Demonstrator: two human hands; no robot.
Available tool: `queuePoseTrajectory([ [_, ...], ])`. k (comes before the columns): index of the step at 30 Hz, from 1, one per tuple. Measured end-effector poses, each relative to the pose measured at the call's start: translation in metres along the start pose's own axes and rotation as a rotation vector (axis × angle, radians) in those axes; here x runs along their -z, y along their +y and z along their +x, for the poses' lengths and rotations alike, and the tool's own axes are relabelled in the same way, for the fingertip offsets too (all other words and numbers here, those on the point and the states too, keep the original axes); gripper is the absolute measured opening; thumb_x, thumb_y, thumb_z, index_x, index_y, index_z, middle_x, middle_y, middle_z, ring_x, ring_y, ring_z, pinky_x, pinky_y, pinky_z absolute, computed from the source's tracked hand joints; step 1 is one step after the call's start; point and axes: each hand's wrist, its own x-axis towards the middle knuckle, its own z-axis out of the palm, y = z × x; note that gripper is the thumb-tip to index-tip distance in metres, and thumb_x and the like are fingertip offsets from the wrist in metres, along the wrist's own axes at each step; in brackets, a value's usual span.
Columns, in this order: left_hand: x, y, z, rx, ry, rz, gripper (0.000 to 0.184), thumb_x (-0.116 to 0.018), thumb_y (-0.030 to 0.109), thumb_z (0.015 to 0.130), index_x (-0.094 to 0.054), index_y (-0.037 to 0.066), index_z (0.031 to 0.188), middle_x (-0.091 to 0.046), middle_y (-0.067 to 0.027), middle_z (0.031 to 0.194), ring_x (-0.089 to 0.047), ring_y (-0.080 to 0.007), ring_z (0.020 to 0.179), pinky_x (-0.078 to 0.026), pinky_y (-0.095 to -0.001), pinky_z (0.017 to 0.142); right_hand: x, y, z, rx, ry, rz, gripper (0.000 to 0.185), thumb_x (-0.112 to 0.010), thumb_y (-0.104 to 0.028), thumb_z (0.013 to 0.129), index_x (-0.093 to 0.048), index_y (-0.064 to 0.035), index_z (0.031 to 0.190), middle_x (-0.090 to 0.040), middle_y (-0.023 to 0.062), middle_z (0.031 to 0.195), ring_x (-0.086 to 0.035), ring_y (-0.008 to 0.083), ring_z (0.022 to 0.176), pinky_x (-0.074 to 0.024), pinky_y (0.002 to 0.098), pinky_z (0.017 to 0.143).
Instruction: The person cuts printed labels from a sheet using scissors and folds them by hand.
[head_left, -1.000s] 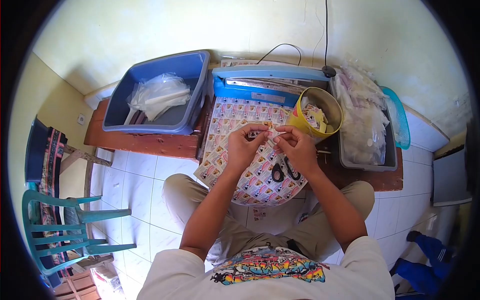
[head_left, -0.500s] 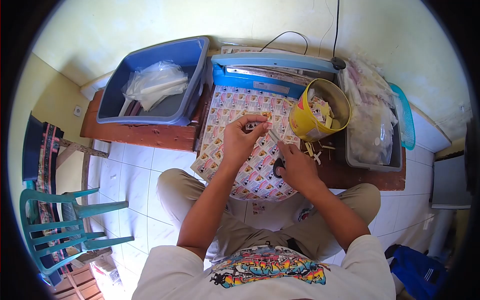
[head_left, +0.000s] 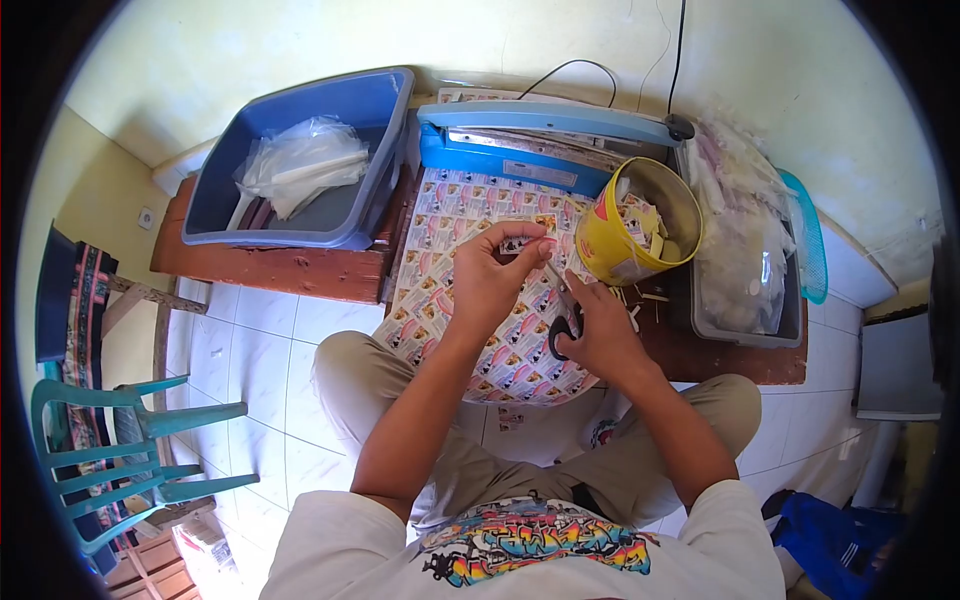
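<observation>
My left hand (head_left: 487,283) is closed in a pinch on a small piece of printed paper (head_left: 549,240), mostly hidden by thumb and forefinger. Wrapped around the black handles of a pair of scissors (head_left: 557,338) is my right hand (head_left: 607,335). The metal blades point up and left, their tips close to the left fingertips; I cannot tell whether they touch the paper. Under both hands, a large sheet printed with repeated labels (head_left: 455,215) covers the low bench and hangs over its front edge.
A yellow tin (head_left: 612,240) holding paper cuttings stands right of the hands, with scraps beside it. Behind lies a blue bag sealer (head_left: 500,160). A blue bin (head_left: 280,238) with plastic bags sits left; a grey bin (head_left: 745,335) of filled bags sits right.
The scissors have come closer to my left fingertips, and their handles now show more plainly. My left hand keeps its pinch near the same place. The whole view has shifted slightly.
</observation>
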Motion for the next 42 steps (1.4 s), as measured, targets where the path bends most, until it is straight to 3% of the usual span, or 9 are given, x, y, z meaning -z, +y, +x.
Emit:
queuePoseTrajectory([
  [2,0.0,-0.001,0.001,-0.042,0.042,-0.006,0.022,-0.08,0.005,0.092,-0.073,-0.004,0.111,-0.077,-0.0092,0.098,-0.074,-0.0116,0.085,-0.061,-0.0241,0.075,0.013,-0.006,0.0,0.004,-0.017,0.074,0.093,-0.086,-0.015,0.072,-0.046,-0.0026,0.155,-0.062,0.021,0.121,-0.069,0.0345,0.094,-0.0593,0.0433,0.088],
  [4,0.002,0.004,0.001,-0.082,0.081,-0.01,0.024,-0.08,0.004,0.092,-0.072,-0.005,0.112,-0.077,-0.0107,0.101,-0.075,-0.0136,0.087,-0.062,-0.0256,0.078,0.025,-0.018,-0.001,-0.134,-0.08,0.263,0.096,-0.091,-0.013,0.071,-0.048,-0.0027,0.155,-0.062,0.0156,0.118,-0.067,0.0223,0.092,-0.0596,0.0341,0.084],
  [5,0.004,0.008,0.001,-0.051,0.112,0.0,0.024,-0.08,0.004,0.092,-0.071,-0.005,0.113,-0.076,-0.0116,0.1,-0.075,-0.0147,0.086,-0.063,-0.0265,0.077,0.027,-0.02,-0.002,-0.131,-0.079,0.261,0.096,-0.091,-0.013,0.071,-0.048,-0.0027,0.155,-0.062,0.0156,0.118,-0.067,0.0223,0.092,-0.0596,0.0341,0.084],
  [7,0.005,0.01,0.001,-0.021,0.145,0.007,0.024,-0.08,0.004,0.092,-0.071,-0.006,0.113,-0.076,-0.0124,0.099,-0.076,-0.0158,0.085,-0.064,-0.0274,0.077,0.028,-0.024,-0.006,-0.153,-0.068,0.509,0.1,-0.093,-0.012,0.073,-0.042,-0.0045,0.16,-0.058,0.0098,0.12,-0.064,0.015,0.094,-0.0582,0.0278,0.081],
  [11,0.006,0.01,-0.001,-0.047,0.148,-0.069,0.023,-0.08,0.002,0.091,-0.071,-0.007,0.11,-0.077,-0.0147,0.098,-0.077,-0.0176,0.087,-0.063,-0.0271,0.076,0.02,-0.029,-0.016,-0.096,-0.011,0.824,0.101,-0.095,-0.023,0.076,-0.043,-0.0067,0.16,-0.057,0.009,0.122,-0.063,0.013,0.091,-0.0588,0.0306,0.08],
  [13,0.005,0.012,-0.005,-0.031,0.146,-0.066,0.023,-0.08,0.002,0.091,-0.071,-0.007,0.111,-0.077,-0.0151,0.098,-0.077,-0.0181,0.087,-0.064,-0.0274,0.076,0.021,-0.033,-0.02,-0.045,-0.039,1.016,0.103,-0.093,-0.01,0.077,-0.037,-0.0084,0.163,-0.053,0.0074,0.127,-0.063,0.0123,0.093,-0.0598,0.029,0.082],
  [20,-0.001,0.011,-0.008,-0.039,0.109,-0.14,0.024,-0.079,0.004,0.092,-0.069,-0.008,0.111,-0.075,-0.0154,0.099,-0.076,-0.019,0.087,-0.066,-0.0325,0.082,0.027,-0.041,-0.024,-0.038,-0.103,1.083,0.105,-0.094,-0.017,0.078,-0.035,-0.0067,0.164,-0.051,0.0081,0.134,-0.061,0.0166,0.1,-0.0557,0.031,0.089],
  [31,-0.004,0.011,-0.009,-0.063,0.107,-0.133,0.021,-0.079,0.0,0.092,-0.071,-0.007,0.11,-0.076,-0.0131,0.099,-0.075,-0.0163,0.088,-0.065,-0.0282,0.08,0.027,-0.042,-0.02,-0.028,-0.096,1.068,0.102,-0.09,-0.008,0.08,-0.034,-0.0081,0.165,-0.054,0.009,0.134,-0.062,0.0159,0.098,-0.0572,0.0302,0.088],
  [42,-0.004,0.008,-0.01,-0.078,0.092,-0.093,0.021,-0.079,0.0,0.092,-0.071,-0.009,0.109,-0.075,-0.0151,0.102,-0.076,-0.0205,0.092,-0.066,-0.0332,0.085,0.026,-0.041,-0.019,-0.045,-0.097,1.076,0.101,-0.091,-0.009,0.08,-0.035,-0.0049,0.164,-0.055,0.008,0.13,-0.06,0.0141,0.1,-0.0561,0.0283,0.088],
])
